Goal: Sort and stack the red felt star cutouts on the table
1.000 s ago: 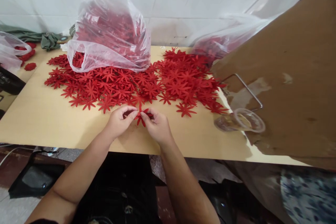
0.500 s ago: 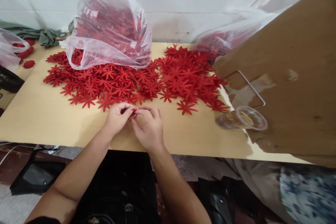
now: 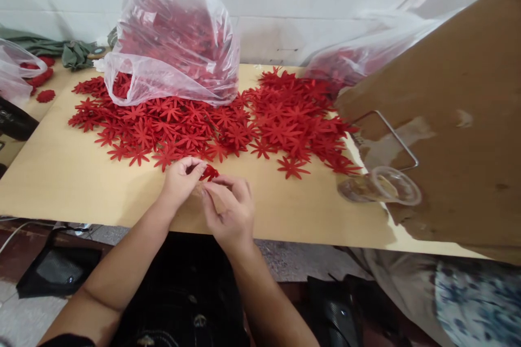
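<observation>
Between my hands is a small red flower piece [image 3: 210, 173], pinched at its left side by the thumb and fingers of my left hand [image 3: 181, 180]. Just to its right and below is my right hand [image 3: 231, 207], thumb and index finger nearly together; whether something tiny is between those fingertips cannot be made out. Behind both hands lies a wide pile of red flower-shaped pieces [image 3: 179, 124], which continues to the right as a second heap [image 3: 285, 119]. One single flower [image 3: 293, 167] lies at the front of that heap.
A clear plastic bag of red pieces [image 3: 175, 38] stands on the pile. At the right are a clear plastic cup [image 3: 394, 185], a metal wire frame [image 3: 396, 138] and a large brown board [image 3: 459, 119]. A dark cylindrical object [image 3: 15, 121] is at the far left.
My right hand has drawn slightly down from my left hand. More of the red piece shows between them. The view has shifted a little.
</observation>
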The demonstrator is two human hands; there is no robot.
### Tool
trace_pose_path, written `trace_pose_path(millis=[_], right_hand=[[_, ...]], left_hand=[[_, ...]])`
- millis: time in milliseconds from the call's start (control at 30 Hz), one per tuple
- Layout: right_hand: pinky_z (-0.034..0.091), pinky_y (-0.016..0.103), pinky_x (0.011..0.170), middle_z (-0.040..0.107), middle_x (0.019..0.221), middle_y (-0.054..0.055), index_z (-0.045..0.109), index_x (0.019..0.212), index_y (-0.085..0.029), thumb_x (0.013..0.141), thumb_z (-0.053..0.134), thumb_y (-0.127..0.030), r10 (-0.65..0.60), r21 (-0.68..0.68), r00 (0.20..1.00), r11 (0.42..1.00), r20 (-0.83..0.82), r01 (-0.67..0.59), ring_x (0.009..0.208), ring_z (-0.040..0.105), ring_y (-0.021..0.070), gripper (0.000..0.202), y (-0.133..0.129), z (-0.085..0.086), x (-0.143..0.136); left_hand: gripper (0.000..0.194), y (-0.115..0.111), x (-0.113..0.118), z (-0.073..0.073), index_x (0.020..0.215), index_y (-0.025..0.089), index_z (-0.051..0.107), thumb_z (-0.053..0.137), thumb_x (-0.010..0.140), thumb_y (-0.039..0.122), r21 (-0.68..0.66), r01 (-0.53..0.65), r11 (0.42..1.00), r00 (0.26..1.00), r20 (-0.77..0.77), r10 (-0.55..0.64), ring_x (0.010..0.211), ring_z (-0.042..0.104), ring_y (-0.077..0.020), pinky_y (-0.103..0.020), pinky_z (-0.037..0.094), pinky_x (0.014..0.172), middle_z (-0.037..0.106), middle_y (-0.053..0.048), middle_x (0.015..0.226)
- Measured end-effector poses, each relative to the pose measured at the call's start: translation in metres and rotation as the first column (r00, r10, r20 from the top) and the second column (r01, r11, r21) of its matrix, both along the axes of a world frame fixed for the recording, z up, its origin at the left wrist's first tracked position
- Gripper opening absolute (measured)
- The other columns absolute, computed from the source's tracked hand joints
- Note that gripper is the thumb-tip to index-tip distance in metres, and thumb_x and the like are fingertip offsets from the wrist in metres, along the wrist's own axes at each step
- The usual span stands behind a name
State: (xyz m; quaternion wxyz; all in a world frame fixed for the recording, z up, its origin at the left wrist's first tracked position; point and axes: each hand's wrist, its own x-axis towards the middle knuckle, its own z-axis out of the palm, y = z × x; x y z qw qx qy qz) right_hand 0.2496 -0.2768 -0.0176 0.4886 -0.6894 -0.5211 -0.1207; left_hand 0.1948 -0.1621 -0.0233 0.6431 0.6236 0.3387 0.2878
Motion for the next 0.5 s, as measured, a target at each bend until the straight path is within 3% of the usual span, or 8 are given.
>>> trace_pose_path(millis=[100, 167, 367, 500], right_hand=[[0.047, 0.04, 0.077, 0.055, 0.09, 0.009, 0.062, 0.093, -0.019, 0.079, 0.057, -0.023, -0.121, -0.083, 0.992, 0.99, -0.038, 0.117, 0.088, 0.052, 0.0212, 0.016, 0.008, -0.012, 0.008], [0.046, 0.04, 0.077, 0.056, 0.088, 0.009, 0.062, 0.091, -0.017, 0.078, 0.059, -0.031, -0.136, -0.098, 0.982, 0.987, -0.13, 0.123, 0.088, 0.052, 0.0219, 0.019, 0.011, -0.017, 0.015], [0.045, 0.036, 0.075, 0.059, 0.081, 0.005, 0.058, 0.081, -0.018, 0.081, 0.054, -0.032, 0.009, -0.072, 0.877, 0.996, -0.48, -0.05, 0.08, 0.054, 0.0179, 0.015, 0.014, -0.022, 0.023], [0.044, 0.031, 0.069, 0.057, 0.074, 0.001, 0.057, 0.076, -0.018, 0.079, 0.054, -0.031, 0.101, 0.027, 0.708, 0.993, -0.699, -0.116, 0.07, 0.053, 0.014, 0.013, 0.017, -0.026, 0.025]], left_hand=[[0.013, -0.001, -0.001, 0.002, 0.067, 0.014, 0.061, 0.06, 0.07, 0.026, -0.068, 0.02, 0.997, 1.0, 0.026, -0.018, 0.055, 0.051, -0.0069, -0.022, 0.043, 0.058, 0.06, 0.002, 0.061], [0.013, -0.002, -0.002, 0.002, 0.067, 0.013, 0.061, 0.061, 0.069, 0.026, -0.118, 0.046, 0.992, 0.998, 0.053, -0.04, 0.055, 0.052, -0.0069, -0.022, 0.043, 0.058, 0.06, 0.001, 0.061], [0.012, -0.003, -0.001, 0.004, 0.065, 0.013, 0.06, 0.06, 0.07, 0.024, -0.136, 0.146, 0.98, 0.985, 0.113, -0.131, 0.055, 0.05, -0.0062, -0.021, 0.042, 0.059, 0.057, 0.002, 0.059], [0.012, -0.004, -0.001, 0.006, 0.064, 0.013, 0.058, 0.056, 0.072, 0.021, -0.169, 0.168, 0.971, 0.982, 0.111, -0.151, 0.054, 0.048, -0.0057, -0.02, 0.039, 0.057, 0.055, 0.002, 0.058]])
